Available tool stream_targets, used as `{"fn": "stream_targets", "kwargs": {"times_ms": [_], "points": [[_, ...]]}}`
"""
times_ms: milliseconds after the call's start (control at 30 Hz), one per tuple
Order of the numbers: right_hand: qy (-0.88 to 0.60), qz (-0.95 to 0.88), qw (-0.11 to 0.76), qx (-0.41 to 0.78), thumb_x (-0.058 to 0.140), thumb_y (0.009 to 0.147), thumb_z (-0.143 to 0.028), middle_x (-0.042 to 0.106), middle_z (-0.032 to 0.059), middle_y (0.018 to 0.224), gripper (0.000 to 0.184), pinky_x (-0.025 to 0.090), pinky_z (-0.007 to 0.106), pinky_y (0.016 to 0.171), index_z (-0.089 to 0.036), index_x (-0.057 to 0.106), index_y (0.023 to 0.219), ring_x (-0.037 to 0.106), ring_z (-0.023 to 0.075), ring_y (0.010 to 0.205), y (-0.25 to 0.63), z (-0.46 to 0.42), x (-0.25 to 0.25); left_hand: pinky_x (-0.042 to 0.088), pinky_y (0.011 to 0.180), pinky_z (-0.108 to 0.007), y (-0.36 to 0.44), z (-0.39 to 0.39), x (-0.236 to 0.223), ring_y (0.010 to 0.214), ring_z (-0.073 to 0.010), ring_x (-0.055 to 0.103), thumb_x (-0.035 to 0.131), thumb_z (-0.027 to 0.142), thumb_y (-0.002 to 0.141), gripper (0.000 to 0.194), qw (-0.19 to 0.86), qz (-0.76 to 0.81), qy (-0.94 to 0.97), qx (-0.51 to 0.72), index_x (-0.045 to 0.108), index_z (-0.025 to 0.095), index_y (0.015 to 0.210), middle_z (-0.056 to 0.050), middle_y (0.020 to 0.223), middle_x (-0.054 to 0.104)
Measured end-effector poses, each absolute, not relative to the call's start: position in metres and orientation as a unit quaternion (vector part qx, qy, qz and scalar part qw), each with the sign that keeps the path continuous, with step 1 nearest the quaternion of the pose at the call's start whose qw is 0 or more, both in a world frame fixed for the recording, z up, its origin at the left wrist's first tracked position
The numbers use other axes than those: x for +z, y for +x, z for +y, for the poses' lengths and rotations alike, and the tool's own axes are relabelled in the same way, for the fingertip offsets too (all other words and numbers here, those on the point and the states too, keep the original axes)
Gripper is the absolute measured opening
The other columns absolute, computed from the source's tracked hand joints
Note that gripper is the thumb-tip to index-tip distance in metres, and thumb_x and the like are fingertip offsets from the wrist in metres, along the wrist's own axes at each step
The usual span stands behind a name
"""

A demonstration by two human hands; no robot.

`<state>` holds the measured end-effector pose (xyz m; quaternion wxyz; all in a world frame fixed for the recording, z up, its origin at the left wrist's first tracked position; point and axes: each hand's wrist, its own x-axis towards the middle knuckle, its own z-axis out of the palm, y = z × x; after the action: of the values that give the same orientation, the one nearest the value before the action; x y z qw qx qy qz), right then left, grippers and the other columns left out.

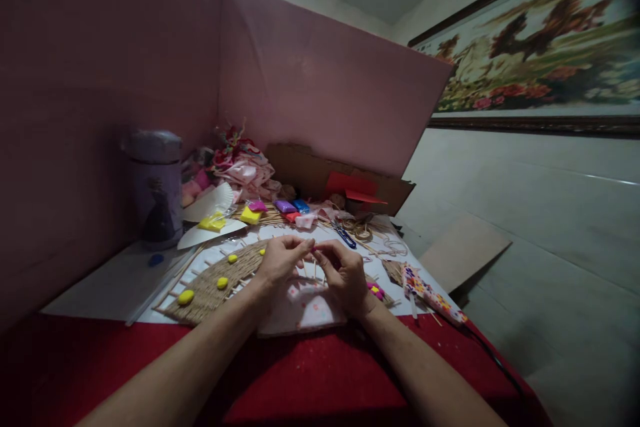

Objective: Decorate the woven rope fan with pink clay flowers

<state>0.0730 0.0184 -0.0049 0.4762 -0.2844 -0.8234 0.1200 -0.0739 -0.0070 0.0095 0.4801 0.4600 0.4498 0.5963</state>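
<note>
My left hand (285, 260) and my right hand (345, 273) meet above the work, fingertips pinched together. Between them shows a tiny bit of magenta clay (314, 249), mostly hidden by the fingers. Below lies a fan-shaped piece of woven twine and sticks (200, 290), with yellow clay balls (223, 283) on its left part. White patterned cloth (305, 307) covers its lower middle. By my right wrist, a magenta clay flower with a yellow centre (375, 290) sits on the right part.
Bagged clay in yellow (251, 215), purple (285, 206) and blue (301, 206) lies behind the hands, near blue-handled scissors (345, 235). A flower-patterned glue gun (433, 293) with a black cord rests at right. A lidded tumbler (154, 190) stands at left, beside pink boards (325, 73).
</note>
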Motion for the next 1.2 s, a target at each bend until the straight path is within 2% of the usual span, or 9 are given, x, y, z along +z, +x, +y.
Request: {"fn": "stream_targets", "kwargs": {"times_ms": [167,333,500,767,1000,1200], "points": [[-0.288,-0.828,0.463,0.128,0.054,0.086,-0.026,0.064,0.0022,0.074,0.012,0.043,0.025,0.062,-0.02,0.06,0.093,0.055,0.0141,0.061,0.0734,0.0207,-0.0063,0.033,0.039,-0.017,-0.0741,-0.0073,0.0085,0.046,-0.0063,0.043,0.071,0.047,0.061,0.038,0.478,0.45,0.477,0.584,0.063,0.01,0.062,-0.001,0.053,0.055],[-0.287,-0.827,0.468,0.121,0.053,0.086,-0.025,0.063,0.0018,0.074,0.01,0.041,0.025,0.06,-0.02,0.06,0.091,0.053,0.0134,0.06,0.0734,0.0211,-0.0061,0.032,0.039,-0.018,-0.0722,-0.0081,0.0096,0.046,-0.0069,0.043,0.07,0.05,0.061,0.04,0.487,0.456,0.47,0.578,0.062,0.011,0.063,-0.002,0.058,0.057],[-0.288,-0.826,0.467,0.128,0.053,0.086,-0.024,0.062,0.0016,0.073,0.01,0.041,0.026,0.06,-0.019,0.059,0.092,0.053,0.0135,0.06,0.0741,0.0216,-0.006,0.033,0.041,-0.018,-0.0726,-0.0088,0.0103,0.048,-0.0073,0.043,0.073,0.045,0.059,0.036,0.48,0.454,0.489,0.57,0.062,0.011,0.063,-0.001,0.058,0.056],[-0.285,-0.818,0.482,0.129,0.054,0.086,-0.026,0.064,0.0026,0.076,0.011,0.041,0.026,0.059,-0.019,0.06,0.092,0.053,0.0136,0.061,0.0739,0.0218,-0.0051,0.033,0.042,-0.02,-0.074,-0.0067,0.0076,0.049,-0.0089,0.044,0.057,0.054,0.071,0.044,0.452,0.459,0.51,0.571,0.06,0.011,0.066,-0.003,0.06,0.057],[-0.279,-0.82,0.483,0.129,0.055,0.085,-0.024,0.064,0.0017,0.074,0.012,0.041,0.026,0.059,-0.019,0.06,0.094,0.053,0.0132,0.059,0.0747,0.0217,-0.0048,0.035,0.045,-0.02,-0.0755,-0.0054,0.0067,0.051,-0.0088,0.045,0.066,0.046,0.066,0.036,0.462,0.437,0.525,0.566,0.062,0.01,0.068,-0.004,0.063,0.059],[-0.268,-0.822,0.488,0.118,0.054,0.085,-0.022,0.065,0.0029,0.081,0.01,0.042,0.026,0.062,-0.02,0.062,0.091,0.055,0.0139,0.066,0.075,0.0212,-0.0031,0.034,0.044,-0.02,-0.0755,-0.0061,0.0079,0.05,-0.0084,0.044,0.063,0.046,0.068,0.034,0.467,0.446,0.513,0.566,0.062,0.012,0.065,-0.002,0.061,0.058]]}}
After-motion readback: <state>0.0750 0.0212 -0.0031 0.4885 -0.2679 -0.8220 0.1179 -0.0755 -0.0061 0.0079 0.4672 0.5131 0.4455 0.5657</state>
